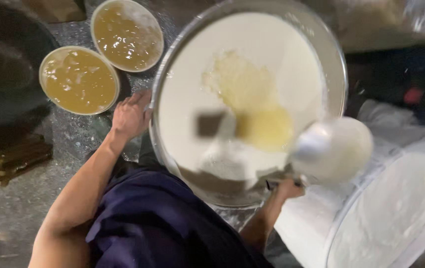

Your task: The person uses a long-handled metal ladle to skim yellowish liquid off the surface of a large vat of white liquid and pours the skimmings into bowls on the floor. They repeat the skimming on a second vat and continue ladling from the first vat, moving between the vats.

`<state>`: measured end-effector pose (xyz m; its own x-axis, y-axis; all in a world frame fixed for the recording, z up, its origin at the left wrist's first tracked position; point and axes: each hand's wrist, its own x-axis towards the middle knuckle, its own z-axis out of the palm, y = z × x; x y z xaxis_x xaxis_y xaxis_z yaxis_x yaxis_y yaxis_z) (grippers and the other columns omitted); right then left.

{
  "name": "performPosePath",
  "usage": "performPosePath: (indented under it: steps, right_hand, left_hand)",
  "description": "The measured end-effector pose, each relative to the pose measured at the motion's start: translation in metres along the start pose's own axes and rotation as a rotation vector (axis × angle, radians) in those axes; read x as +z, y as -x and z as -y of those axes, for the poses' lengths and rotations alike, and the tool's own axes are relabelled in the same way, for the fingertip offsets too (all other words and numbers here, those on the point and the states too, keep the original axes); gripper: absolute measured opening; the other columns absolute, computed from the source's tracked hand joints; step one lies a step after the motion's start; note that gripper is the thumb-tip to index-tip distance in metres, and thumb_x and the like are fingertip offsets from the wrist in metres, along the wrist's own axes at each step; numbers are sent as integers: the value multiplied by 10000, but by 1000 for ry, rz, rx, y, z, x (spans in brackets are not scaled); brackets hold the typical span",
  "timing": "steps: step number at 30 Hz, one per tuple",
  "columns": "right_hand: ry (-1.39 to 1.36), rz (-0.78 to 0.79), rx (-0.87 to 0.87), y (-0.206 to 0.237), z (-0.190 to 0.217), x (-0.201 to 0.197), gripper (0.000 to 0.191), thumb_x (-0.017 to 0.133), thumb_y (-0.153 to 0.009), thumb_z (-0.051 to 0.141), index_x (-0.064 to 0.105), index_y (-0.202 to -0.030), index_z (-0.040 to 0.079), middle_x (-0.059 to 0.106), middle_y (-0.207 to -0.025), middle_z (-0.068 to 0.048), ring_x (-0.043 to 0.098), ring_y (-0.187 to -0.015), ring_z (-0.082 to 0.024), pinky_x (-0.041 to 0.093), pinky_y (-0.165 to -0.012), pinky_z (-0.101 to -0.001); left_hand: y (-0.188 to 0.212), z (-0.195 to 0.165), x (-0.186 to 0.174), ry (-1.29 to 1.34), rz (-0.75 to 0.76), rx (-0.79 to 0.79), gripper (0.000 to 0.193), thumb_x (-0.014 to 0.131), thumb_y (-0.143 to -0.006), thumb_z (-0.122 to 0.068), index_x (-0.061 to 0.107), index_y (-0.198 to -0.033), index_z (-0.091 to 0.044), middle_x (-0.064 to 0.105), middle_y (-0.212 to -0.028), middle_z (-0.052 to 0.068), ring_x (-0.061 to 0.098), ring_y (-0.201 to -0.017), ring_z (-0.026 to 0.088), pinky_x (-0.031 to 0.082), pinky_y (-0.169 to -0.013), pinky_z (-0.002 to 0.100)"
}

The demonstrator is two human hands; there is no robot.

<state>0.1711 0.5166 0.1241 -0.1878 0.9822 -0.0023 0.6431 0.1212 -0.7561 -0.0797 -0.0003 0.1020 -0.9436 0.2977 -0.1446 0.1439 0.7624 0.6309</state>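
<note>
A large metal bowl (334,54) holds white flour with a yellow wet patch in the middle. My left hand (130,115) grips the bowl's left rim. My right hand (288,188), mostly hidden below the bowl's near edge, holds a blurred white scoop-like container (334,149) tilted over the bowl's right side. A dark blurred shape lies over the flour near the centre; what it is cannot be made out.
Two round bowls of yellowish liquid (79,80) (127,34) stand at the upper left on the speckled floor. A big white bucket lined with plastic (391,213) sits at the lower right. Dark stacked trays (9,159) lie at the left. My dark blue clothing (158,223) fills the bottom centre.
</note>
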Motion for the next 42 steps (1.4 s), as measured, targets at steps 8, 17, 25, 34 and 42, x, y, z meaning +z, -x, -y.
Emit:
performPosePath:
  steps: [8, 17, 25, 34, 42]
  right_hand:
    - [-702, 218, -394, 31, 127, -6, 388, 608, -992, -43, 458, -1348, -11, 602, -869, -149, 564, -623, -222, 553, -554, -398]
    - [-614, 1277, -212, 318, 289, 202, 161, 581, -1056, 2, 468, -1125, 94, 502, -808, -66, 473, -633, -164, 482, -582, -369]
    - [-261, 1717, -229, 684, 390, 345, 100, 576, -1011, 49, 496, -1069, 60, 553, -781, -54, 573, -612, -166, 541, -556, -364]
    - [23, 1086, -1213, 925, 367, 496, 268, 731, -950, 120, 555, -1099, -16, 699, -929, -132, 701, -814, -292, 565, -768, -468]
    - [751, 1827, -275, 952, 295, 499, 104, 634, -924, 56, 611, -976, -30, 596, -777, -191, 590, -551, -250, 510, -478, -420]
  left_hand:
    - [77, 88, -63, 84, -345, -137, 425, 701, -869, -171, 674, -1274, -44, 649, -1339, 167, 629, -1211, 373, 499, -1025, 452]
    - [195, 244, -203, 246, -1042, -432, 434, 724, -921, -146, 649, -1334, -40, 669, -1315, 179, 681, -1179, 339, 563, -983, 395]
    - [299, 404, -298, -129, -1212, -665, 536, 768, -875, -143, 630, -1376, -12, 554, -1456, 197, 450, -1407, 422, 363, -1187, 512]
    - [308, 449, -301, -76, -1201, -826, 523, 764, -869, -161, 645, -1362, -32, 470, -1548, 212, 352, -1473, 457, 291, -1223, 567]
    - [305, 447, -299, -78, -1185, -910, 325, 679, -951, -91, 721, -1271, -58, 543, -1490, 209, 407, -1444, 434, 313, -1226, 538]
